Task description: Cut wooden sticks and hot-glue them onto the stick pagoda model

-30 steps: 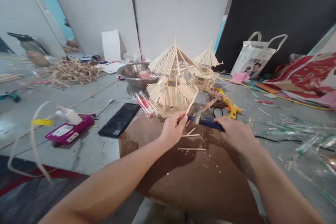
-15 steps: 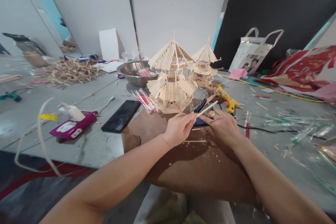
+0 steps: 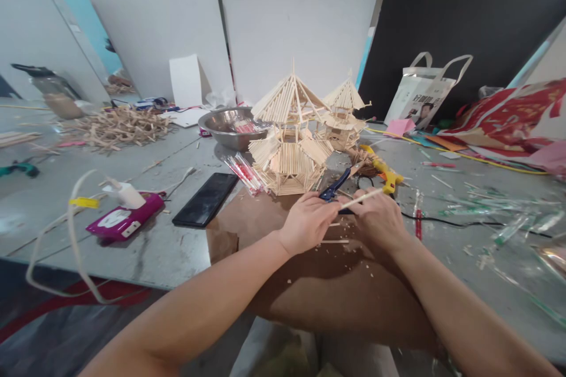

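Observation:
A thin pale wooden stick (image 3: 370,195) is pinched in the fingers of my left hand (image 3: 308,222) and slants up to the right, passing over the knuckles of my right hand (image 3: 381,218). My right hand is closed around part of a blue-handled hand tool (image 3: 335,184); its working end is hidden by my hands. Short cut sticks (image 3: 335,242) and small chips lie below on the brown cardboard (image 3: 318,288). Just beyond my hands stands a pagoda model of sticks (image 3: 289,159), and behind it to the right is a smaller stick pagoda (image 3: 344,109).
A phone (image 3: 204,199), packed red-and-clear tubes (image 3: 246,174) and a steel bowl (image 3: 220,128) are to the left. Further left sits a purple power strip (image 3: 126,221) with a cable. A yellow glue gun (image 3: 388,177) and clear-green wrappers (image 3: 513,227) lie to the right.
The stick has shifted right and lower, tilting flatter across my right hand. My left hand has moved slightly right and down. More of the tool's upper blue handle shows.

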Tool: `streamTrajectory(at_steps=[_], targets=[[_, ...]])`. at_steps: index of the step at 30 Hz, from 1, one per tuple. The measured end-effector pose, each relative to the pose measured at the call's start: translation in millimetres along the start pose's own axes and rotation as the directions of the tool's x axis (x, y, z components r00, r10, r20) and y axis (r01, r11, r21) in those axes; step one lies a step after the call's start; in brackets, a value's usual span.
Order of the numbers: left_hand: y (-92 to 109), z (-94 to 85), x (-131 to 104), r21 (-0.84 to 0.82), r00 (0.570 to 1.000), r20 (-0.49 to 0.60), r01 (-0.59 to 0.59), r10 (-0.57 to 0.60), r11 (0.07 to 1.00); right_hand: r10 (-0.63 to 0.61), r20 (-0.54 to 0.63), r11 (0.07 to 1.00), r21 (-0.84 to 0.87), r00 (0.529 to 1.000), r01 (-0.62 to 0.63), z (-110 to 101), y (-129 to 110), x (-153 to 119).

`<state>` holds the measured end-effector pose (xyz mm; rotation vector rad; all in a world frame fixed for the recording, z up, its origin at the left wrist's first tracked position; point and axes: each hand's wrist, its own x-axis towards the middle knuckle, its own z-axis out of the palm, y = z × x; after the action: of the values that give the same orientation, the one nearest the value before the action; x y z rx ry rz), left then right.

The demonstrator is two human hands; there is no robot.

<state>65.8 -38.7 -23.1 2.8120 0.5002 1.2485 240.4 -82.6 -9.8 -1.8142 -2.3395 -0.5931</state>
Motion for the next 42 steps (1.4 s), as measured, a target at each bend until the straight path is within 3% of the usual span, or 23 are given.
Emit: streamTrajectory(at_steps=[3, 7, 9, 14, 17, 20, 22, 23, 25, 31, 35, 38, 40, 42], targets=[[-8.8, -4.4, 2.7, -0.1, 0.973, -0.118, 0.189, -0.2, 0.977, 0.078, -0.028, 0.997, 0.01, 0.997, -0.078, 3.8, 6.4, -0.4], [-21.2, -10.8, 3.7, -0.286, 0.873, -0.186, 0.391, -0.451, 0.875, 0.22, -0.116, 0.969, 0.145, 0.969, -0.203, 14.9, 18.1, 1.1], [-26.4, -11.8, 3.0, -0.328, 0.845, -0.176, 0.433, -0.505, 0.84, 0.304, -0.142, 0.93, 0.258, 0.942, -0.261, 18.8, 22.7, 2.5], [-33.7, -5.0, -0.3, -0.308, 0.848, -0.077, 0.479, -0.524, 0.822, 0.513, -0.101, 0.719, 0.593, 0.852, -0.363, 18.5, 31.8, 5.4], [-30.4, -0.9, -1.3, -0.367, 0.836, -0.039, 0.498, -0.548, 0.786, 0.573, 0.004, 0.496, 0.794, 0.819, -0.351, 16.8, 32.4, 6.2], [-21.9, -0.7, 0.0, -0.518, 0.823, -0.015, 0.48, -0.568, 0.708, 0.594, 0.205, 0.051, 0.955, 0.778, -0.291, 16.2, 24.4, 6.6], [-17.2, -1.8, 1.9, -0.62, 0.795, -0.007, 0.473, -0.607, 0.627, 0.515, 0.319, -0.257, 0.943, 0.796, -0.211, 15.7, 16.2, 6.4], [-16.0, -2.4, 3.0, -0.659, 0.775, -0.006, 0.473, -0.632, 0.585, 0.466, 0.348, -0.358, 0.915, 0.813, -0.187, 15.2, 12.5, 6.3], [-16.8, -3.3, 5.1, -0.72, 0.731, -0.011, 0.468, -0.683, 0.513, 0.39, 0.377, -0.467, 0.867, 0.84, -0.172, 13.7, 7.8, 6.2], [-28.1, -4.2, 9.3, -0.832, 0.638, -0.005, 0.425, -0.77, 0.357, 0.245, 0.455, -0.594, 0.768, 0.856, -0.238, 12.8, 9.0, 6.1], [-24.3, -1.2, 8.9, -0.818, 0.596, 0.031, 0.476, -0.803, 0.322, 0.172, 0.443, -0.628, 0.738, 0.88, -0.249, 17.7, -1.2, 5.1], [-18.3, 2.5, 7.3, -0.792, 0.576, 0.061, 0.524, -0.815, 0.312, 0.156, 0.476, -0.646, 0.712, 0.865, -0.275, 20.4, -14.8, 5.1], [-14.1, 4.7, 5.9, -0.758, 0.586, 0.042, 0.546, -0.809, 0.356, 0.193, 0.489, -0.658, 0.708, 0.851, -0.257, 21.1, -23.7, 5.8], [-8.8, 6.7, 4.4, -0.694, 0.634, -0.008, 0.553, -0.773, 0.461, 0.269, 0.492, -0.673, 0.711, 0.828, -0.203, 21.5, -31.2, 6.8]])
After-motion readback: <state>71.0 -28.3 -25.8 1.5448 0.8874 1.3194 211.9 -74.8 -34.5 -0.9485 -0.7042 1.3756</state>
